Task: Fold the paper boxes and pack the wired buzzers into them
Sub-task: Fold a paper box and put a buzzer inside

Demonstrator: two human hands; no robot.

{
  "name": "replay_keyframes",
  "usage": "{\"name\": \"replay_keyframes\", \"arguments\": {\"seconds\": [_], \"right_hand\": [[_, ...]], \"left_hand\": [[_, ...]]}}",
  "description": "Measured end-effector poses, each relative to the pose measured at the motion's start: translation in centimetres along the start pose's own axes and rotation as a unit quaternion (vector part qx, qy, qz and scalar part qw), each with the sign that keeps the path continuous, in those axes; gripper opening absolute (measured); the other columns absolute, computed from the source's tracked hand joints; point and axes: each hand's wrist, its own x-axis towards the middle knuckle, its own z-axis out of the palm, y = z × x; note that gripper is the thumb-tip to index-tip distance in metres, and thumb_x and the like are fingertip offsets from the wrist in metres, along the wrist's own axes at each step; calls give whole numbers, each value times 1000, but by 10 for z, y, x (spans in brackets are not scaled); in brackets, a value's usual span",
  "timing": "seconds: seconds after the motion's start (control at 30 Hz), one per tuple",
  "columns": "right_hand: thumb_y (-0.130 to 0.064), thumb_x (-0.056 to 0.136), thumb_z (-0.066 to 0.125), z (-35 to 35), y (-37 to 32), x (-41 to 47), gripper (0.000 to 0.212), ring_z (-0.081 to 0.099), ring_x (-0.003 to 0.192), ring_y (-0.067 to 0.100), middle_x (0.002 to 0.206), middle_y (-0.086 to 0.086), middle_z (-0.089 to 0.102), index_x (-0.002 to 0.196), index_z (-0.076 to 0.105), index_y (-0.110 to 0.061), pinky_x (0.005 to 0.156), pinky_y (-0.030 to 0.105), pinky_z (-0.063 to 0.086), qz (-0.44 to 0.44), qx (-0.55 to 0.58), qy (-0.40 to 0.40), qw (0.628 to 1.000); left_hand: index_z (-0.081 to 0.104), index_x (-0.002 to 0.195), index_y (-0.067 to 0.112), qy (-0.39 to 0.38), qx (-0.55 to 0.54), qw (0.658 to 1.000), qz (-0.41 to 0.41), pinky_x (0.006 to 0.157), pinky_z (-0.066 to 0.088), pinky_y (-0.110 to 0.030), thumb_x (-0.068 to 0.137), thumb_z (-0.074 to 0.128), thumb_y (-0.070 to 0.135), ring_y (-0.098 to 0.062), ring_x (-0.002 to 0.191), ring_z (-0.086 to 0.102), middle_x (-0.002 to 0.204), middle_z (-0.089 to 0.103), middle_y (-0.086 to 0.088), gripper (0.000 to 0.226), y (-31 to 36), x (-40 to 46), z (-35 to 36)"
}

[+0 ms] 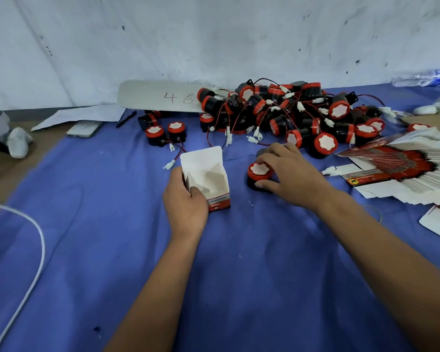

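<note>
Two bare forearms reach up from the bottom edge over a blue cloth spread on the surface. The left hand holds a small box upright, fingers curled round its left wall, thumb hooked inside the open top; its flap stands up at the far side. Just beside it at 3 o'clock, the right hand grips one buzzer, red rim and white face up, fingers curved over the far side and thumb against its black body on the near side. Box and buzzer sit close together but apart.

At 1 o'clock from the hands a heap of buzzers lies tangled in red and black wires with white plugs. A fanned stack of flat boxes lies at 3 o'clock. Two loose buzzers sit at 11 o'clock, with a phone and pen further left. A white cable curves along the left edge.
</note>
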Motion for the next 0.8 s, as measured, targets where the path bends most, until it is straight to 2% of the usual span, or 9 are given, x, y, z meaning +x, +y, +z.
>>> {"name": "replay_keyframes", "arguments": {"seconds": [0.13, 0.23, 0.37, 0.47, 0.6, 0.63, 0.7, 0.73, 0.8], "right_hand": [[-54, 85, 73, -1, -5, -3, 55, 40, 111, 30, 123, 7, 41, 122, 52, -19, 97, 40, 42, 29, 7, 4, 1000], [-57, 85, 71, -1, -9, -8, 52, 48, 95, 27, 114, 3, 39, 113, 48, -21, 80, 38, 46, 28, 8, -1, 1000], [-56, 87, 69, 0, -12, -13, 50, 55, 83, 26, 108, -1, 50, 110, 41, -23, 67, 39, 48, 29, 22, -37, 999], [-55, 90, 67, 1, -14, -12, 43, 51, 81, 20, 97, -2, 54, 104, 44, -20, 61, 27, 36, 31, 43, -78, 996], [-42, 91, 71, -6, -22, -9, 38, 56, 100, 19, 112, -3, 61, 119, 55, -22, 82, 27, 47, 6, 195, -18, 981], [-40, 91, 72, -11, -24, -7, 39, 59, 96, 16, 113, -8, 61, 124, 54, -26, 80, 22, 49, 0, 234, -7, 972], [-37, 93, 72, -22, -29, -5, 38, 66, 70, 16, 109, -12, 62, 126, 53, -35, 63, 21, 53, 2, 336, -19, 942], [-37, 94, 70, -27, -30, -4, 36, 67, 60, 20, 106, -10, 65, 125, 53, -37, 56, 23, 53, 9, 383, -30, 923], [-41, 97, 66, -33, -32, -3, 27, 72, 60, 29, 103, -4, 72, 122, 55, -39, 50, 35, 55, 32, 446, -45, 893]], "left_hand": [[59, 103, 15, -19, -48, 998, -24, 59, 42, -17, 80, 38, -13, -2, 72, 54, 86, 63, 5, 42, -1, 2, 0], [60, 104, 16, -33, -75, 996, -40, 60, 44, -15, 81, 39, -13, -4, 76, 57, 89, 65, 8, 43, -1, 3, 0], [60, 96, 15, -39, -113, 991, -61, 67, 47, -28, 86, 44, -6, -13, 80, 58, 90, 66, 4, 29, -1, 4, -1], [60, 96, 14, -44, -125, 989, -67, 68, 47, -31, 91, 43, -2, -12, 82, 60, 91, 68, 4, 24, 1, 3, -1], [56, 95, 6, -46, -118, 990, -57, 68, 46, -35, 93, 41, -2, -14, 81, 58, 90, 66, -4, 17, 2, 2, 0], [56, 96, 4, -45, -115, 991, -54, 67, 45, -34, 93, 41, -2, -14, 81, 58, 92, 67, -7, 16, 2, 2, 0], [57, 98, 3, -45, -112, 992, -50, 67, 46, -33, 95, 41, -1, -14, 81, 58, 94, 67, -9, 16, 2, 3, -1], [58, 99, 3, -44, -110, 992, -49, 68, 46, -33, 96, 42, 0, -14, 81, 58, 94, 67, -8, 16, 2, 3, -1], [58, 99, 3, -41, -108, 992, -50, 67, 46, -31, 97, 42, 0, -14, 82, 58, 92, 67, -5, 17, 3, 3, -1]]}}
